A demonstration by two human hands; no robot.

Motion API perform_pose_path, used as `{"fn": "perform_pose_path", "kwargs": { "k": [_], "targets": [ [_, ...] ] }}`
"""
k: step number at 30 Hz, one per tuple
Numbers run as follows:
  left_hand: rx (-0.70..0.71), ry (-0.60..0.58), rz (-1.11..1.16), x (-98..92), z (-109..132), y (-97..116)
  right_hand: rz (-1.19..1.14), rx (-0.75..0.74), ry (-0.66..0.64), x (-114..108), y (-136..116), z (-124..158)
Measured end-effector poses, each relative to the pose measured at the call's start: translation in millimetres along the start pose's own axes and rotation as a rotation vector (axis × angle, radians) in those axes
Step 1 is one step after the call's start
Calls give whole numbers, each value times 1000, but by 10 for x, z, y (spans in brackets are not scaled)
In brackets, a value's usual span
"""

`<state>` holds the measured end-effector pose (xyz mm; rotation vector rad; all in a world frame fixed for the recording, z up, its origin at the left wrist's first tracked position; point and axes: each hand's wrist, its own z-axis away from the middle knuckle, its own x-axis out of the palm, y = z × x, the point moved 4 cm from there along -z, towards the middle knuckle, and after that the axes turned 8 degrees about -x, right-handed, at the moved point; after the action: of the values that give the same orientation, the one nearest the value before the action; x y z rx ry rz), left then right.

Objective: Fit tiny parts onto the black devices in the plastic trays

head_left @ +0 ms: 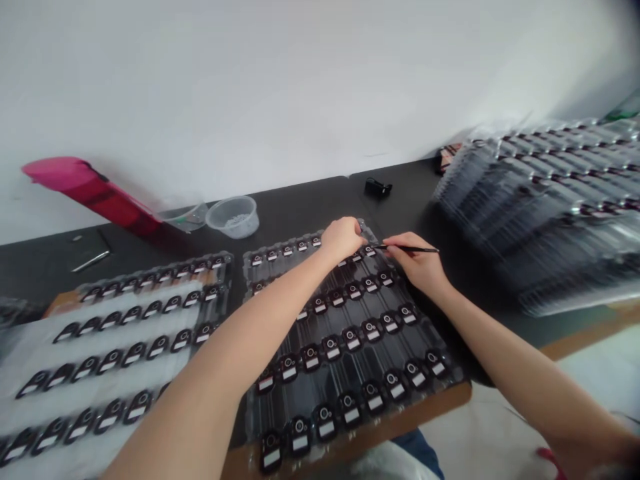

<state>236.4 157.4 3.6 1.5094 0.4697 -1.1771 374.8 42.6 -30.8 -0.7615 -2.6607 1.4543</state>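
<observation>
**Head View: Fine Work at the Far Row**

A clear blister tray (453, 380) of black labelled units is set on the dark bench (300, 200). The right hand (415, 261) has its fingers closed on a slim black tool (407, 249), the tip being held at a unit (369, 251) in the tray's far row. The left hand (343, 239) is placed on the tray's far edge, fingers curled; whether anything is gripped cannot be told. A stack of trays (550, 207) is located right of the tray, and a second tray (215, 263) left of it.

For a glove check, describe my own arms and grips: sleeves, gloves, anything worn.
The left forearm and right forearm are bare, with no sleeve, watch or band showing on the parts in view. The left grip and right grip are bare human hands, with no gloves or markings visible.
</observation>
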Motion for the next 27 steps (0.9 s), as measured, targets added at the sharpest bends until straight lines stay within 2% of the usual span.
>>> {"fn": "perform_pose_path", "kwargs": {
  "k": [5, 11, 27],
  "targets": [
    [4, 7, -91, 71, -45, 69, 74, -62, -46, 1, -43, -6],
    [7, -12, -138, 118, -52, 112, 109, -65, -62, 1, -45, -11],
    [-12, -19, -168, 161, -65, 102, 159, -139, -105, 15, -128, -12]
  ]
}}
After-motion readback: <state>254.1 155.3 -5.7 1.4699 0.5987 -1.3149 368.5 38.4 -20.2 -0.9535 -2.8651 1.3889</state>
